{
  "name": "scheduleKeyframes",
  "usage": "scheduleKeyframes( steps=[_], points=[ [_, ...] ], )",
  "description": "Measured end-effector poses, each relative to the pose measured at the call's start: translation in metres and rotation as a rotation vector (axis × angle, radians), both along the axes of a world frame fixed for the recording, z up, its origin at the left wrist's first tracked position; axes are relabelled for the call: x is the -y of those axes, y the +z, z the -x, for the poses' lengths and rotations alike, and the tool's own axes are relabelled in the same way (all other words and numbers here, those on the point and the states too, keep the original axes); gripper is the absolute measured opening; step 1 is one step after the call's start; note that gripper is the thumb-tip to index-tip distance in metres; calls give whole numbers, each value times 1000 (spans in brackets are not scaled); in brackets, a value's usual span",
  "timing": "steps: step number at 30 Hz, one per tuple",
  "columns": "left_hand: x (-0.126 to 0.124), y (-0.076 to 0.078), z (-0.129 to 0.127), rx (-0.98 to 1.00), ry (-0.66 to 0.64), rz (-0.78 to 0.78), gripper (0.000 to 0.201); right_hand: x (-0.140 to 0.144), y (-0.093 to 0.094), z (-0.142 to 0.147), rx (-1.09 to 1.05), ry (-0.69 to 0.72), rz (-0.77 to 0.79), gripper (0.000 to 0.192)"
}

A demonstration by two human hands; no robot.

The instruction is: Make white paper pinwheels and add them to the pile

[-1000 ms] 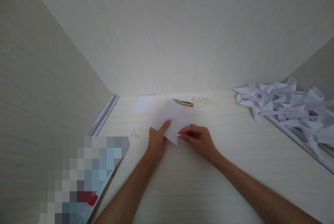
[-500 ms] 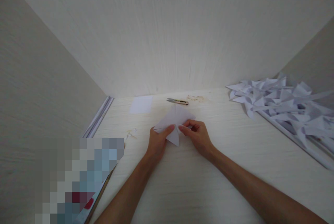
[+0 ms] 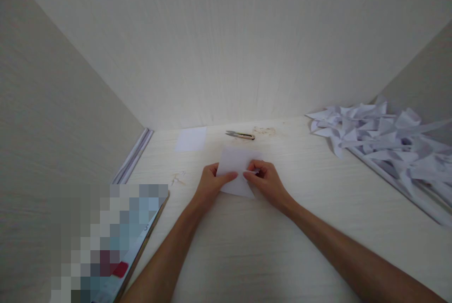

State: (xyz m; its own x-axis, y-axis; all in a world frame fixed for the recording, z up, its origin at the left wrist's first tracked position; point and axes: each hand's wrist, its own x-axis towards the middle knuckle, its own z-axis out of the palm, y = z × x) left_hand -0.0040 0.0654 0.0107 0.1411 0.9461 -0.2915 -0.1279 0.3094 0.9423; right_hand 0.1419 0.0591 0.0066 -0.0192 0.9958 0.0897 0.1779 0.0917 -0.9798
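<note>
- Just on the near side of the scissors (image 3: 240,135), a square of white paper (image 3: 233,159) is held above the table (image 3: 247,251).
- Nearer than the scissors and to their left, the paper is gripped by the left hand (image 3: 210,184), with the thumb laid on top; the fingers underneath are hidden.
- Nearer than the scissors and to their right, a small white bit (image 3: 251,171) is pinched between thumb and forefinger of the right hand (image 3: 267,181); whether it is part of the paper cannot be told.
- Left of the scissors, a loose sheet (image 3: 191,139) is laid flat; farther left, white strips (image 3: 136,154) are set against the side wall (image 3: 63,95).
- Right of the scissors, brownish crumbs (image 3: 264,130) are scattered close by; well to the right, folded paper shapes (image 3: 370,133) are heaped.
</note>
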Motion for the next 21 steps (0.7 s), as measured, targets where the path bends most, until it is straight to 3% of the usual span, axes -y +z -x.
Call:
scheduleKeyframes(
  steps=[10, 21],
  points=[
    [-2, 8, 4, -148, -38, 5, 24, 3, -1, -1, 70, 71, -31, 19],
    [2, 9, 3, -131, -12, -25, 21, 5, -1, -2, 149, 117, -73, 20]
  ],
)
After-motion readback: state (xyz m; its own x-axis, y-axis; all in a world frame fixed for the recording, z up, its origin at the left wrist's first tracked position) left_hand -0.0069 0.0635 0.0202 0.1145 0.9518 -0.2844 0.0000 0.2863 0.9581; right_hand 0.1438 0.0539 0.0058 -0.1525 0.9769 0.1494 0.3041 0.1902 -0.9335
